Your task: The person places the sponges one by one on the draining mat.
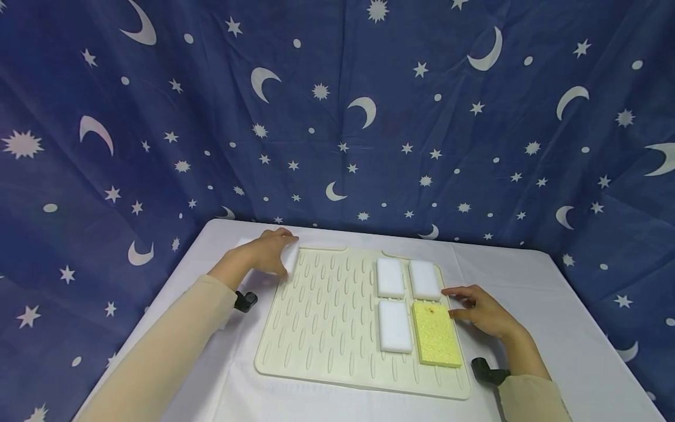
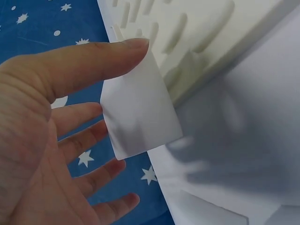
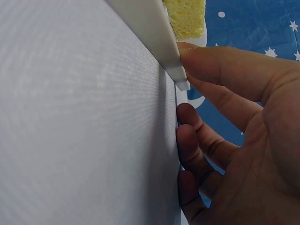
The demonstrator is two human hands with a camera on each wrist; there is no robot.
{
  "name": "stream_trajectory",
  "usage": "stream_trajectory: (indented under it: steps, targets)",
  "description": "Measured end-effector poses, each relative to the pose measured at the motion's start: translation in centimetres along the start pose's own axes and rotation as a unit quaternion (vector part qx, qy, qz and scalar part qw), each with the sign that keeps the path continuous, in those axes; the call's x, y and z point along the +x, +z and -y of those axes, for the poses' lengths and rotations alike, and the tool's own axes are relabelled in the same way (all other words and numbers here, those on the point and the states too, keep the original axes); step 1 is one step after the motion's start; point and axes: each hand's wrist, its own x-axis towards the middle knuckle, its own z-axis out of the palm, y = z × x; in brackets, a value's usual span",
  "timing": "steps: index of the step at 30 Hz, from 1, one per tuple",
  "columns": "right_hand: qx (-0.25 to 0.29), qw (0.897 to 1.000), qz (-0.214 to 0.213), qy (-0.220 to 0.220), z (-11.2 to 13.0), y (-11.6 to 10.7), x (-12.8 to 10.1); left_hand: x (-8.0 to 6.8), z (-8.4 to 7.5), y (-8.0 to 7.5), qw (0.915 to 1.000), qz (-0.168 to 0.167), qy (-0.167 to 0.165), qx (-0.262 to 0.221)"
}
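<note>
Here, on my far left, my left hand (image 1: pixel 263 253) pinches a thin white rectangular foam sponge (image 2: pixel 138 110) between thumb and fingers, holding it just off the far left corner of the cream ribbed rubber drying mat (image 1: pixel 327 316); from the wrist view the piece looks smooth, flat and sharp-cornered, with the mat's raised oval ribs right behind it. A small black clip (image 1: pixel 245 300) sits at that sleeve's cuff, beside the mat's left edge. Moving right across the mat, its middle is bare ribbing, and then three more white foam blocks (image 1: pixel 390 277) lie flat in a neat cluster, two at the back side by side and one in front. Just beside the front one lies a yellow porous cellulose sponge (image 1: pixel 435 334), rough and pitted, speckled near its far end. My right hand (image 1: pixel 477 310) rests at the mat's right edge beside that yellow sponge, fingers relaxed and gripping nothing, thumb tip against the mat's rim and the other fingertips on the cloth. Everything sits on a table under a plain white cloth (image 1: pixel 548 316), and behind it hangs a dark blue curtain printed with white moons and stars (image 1: pixel 369 117).
</note>
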Motion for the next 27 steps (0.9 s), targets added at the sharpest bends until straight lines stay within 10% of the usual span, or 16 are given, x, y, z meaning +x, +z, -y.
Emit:
stream_trajectory:
  steps: [27]
  targets:
    - [-0.014, 1.000, 0.003, 0.000, 0.2, 0.0, 0.0, 0.8, -3.0, 1.4, 0.9991, 0.009, 0.037, 0.019]
